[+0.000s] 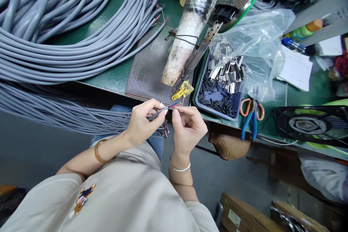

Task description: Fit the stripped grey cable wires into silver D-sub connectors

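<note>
My left hand (145, 121) pinches the end of a grey cable (154, 115) just in front of the bench edge. Thin blue and red wires (174, 105) fan out from that end toward the right. My right hand (189, 125) has its thumb and forefinger pressed together at the wire tips; which wire lies between them is too small to tell. Just beyond the hands, a yellow plastic piece (178, 95) lies by a dark mat (148, 67). A thin pale strand runs down from the tool above to the fingers.
Coiled grey cables (89, 56) cover the left side. A wrapped tube (182, 40) and a metal stand arm (202, 49) hang over the mat. To the right are a tray (217, 112) of black sleeves and metal connectors, pliers (252, 116) and a black fan (312, 125).
</note>
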Demonstrator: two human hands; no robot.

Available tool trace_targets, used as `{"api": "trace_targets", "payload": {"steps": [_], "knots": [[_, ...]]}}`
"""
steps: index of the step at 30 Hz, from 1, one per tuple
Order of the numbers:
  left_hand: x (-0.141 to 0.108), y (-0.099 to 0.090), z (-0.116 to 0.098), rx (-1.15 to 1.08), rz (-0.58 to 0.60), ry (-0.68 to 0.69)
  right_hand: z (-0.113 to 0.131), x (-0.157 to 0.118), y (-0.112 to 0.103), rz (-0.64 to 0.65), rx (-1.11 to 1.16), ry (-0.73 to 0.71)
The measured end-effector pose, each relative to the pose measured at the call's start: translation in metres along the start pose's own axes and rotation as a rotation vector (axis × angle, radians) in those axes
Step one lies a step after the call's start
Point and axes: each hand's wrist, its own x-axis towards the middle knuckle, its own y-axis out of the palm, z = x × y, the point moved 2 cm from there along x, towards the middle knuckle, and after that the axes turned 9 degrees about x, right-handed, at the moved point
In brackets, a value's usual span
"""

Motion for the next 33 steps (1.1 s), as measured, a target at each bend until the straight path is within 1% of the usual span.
{"api": "trace_targets", "payload": {"steps": [3, 5, 8, 12, 14, 15, 19, 20, 21, 23, 24, 26, 28, 33], "knots": [[0.000, 0.000, -0.001, 0.014, 0.005, 0.007, -0.007, 0.002, -0.001, 0.006, 0.053, 0.124], [0.000, 0.000, -0.001, 0.007, 0.005, 0.004, -0.010, 0.004, -0.001, 0.018, 0.099, 0.183], [0.000, 0.000, -0.001, 0.010, 0.008, 0.003, -0.012, 0.006, -0.003, 0.029, 0.144, 0.210], [0.000, 0.001, -0.002, 0.028, 0.017, 0.023, -0.009, 0.009, -0.004, 0.035, 0.115, 0.195], [0.000, 0.002, -0.003, 0.030, 0.012, 0.042, -0.007, 0.008, -0.004, 0.030, 0.086, 0.153], [0.000, 0.002, -0.003, 0.032, 0.009, 0.049, -0.005, 0.007, -0.004, 0.026, 0.067, 0.109], [0.001, 0.000, 0.000, 0.017, -0.009, 0.027, 0.003, 0.001, -0.003, 0.061, -0.018, -0.185], [0.001, -0.001, 0.001, 0.003, -0.010, 0.013, 0.003, 0.000, -0.004, 0.057, -0.016, -0.214], [0.001, -0.001, 0.002, -0.011, -0.010, 0.001, 0.002, 0.000, -0.005, 0.038, -0.001, -0.201], [0.001, -0.002, 0.003, -0.026, -0.001, -0.008, -0.002, 0.003, -0.009, -0.013, 0.040, -0.079], [0.001, -0.002, 0.002, -0.027, 0.005, -0.007, -0.005, 0.005, -0.011, -0.019, 0.055, -0.005], [0.001, -0.001, 0.001, -0.015, 0.019, 0.005, -0.009, 0.008, -0.012, 0.023, 0.073, 0.098], [0.001, 0.000, -0.001, 0.011, 0.028, 0.022, -0.010, 0.010, -0.012, 0.066, 0.090, 0.145], [0.002, 0.001, -0.003, 0.050, 0.018, 0.069, -0.011, 0.010, -0.011, 0.053, 0.123, 0.207]]}}
